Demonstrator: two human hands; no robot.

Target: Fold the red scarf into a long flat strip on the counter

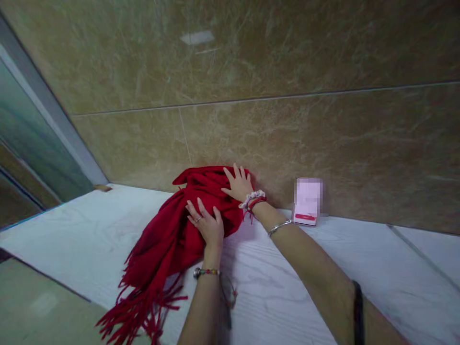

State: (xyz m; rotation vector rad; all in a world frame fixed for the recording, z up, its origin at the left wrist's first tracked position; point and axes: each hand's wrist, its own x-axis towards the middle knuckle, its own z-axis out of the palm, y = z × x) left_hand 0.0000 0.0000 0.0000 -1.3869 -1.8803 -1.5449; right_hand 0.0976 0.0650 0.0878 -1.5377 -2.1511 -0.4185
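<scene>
Left hand (208,225) and right hand (239,184) apart, fingers splayed, a person touched a red fringed scarf (168,230) bunched on a white ledge (273,282), palms hidden, some fringe cut off below. Farther right, a pink packet (308,197) stood by the marbled wall (341,139), any lettering lost in pixelation.

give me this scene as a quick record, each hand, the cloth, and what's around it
left hand: fingers spread on the red cloth
right hand: fingers spread on the cloth, nearer the wall
cloth state: bunched, fringed end trailing
surface: white ledge
nearby: pink item, blurred, right of the cloth
</scene>
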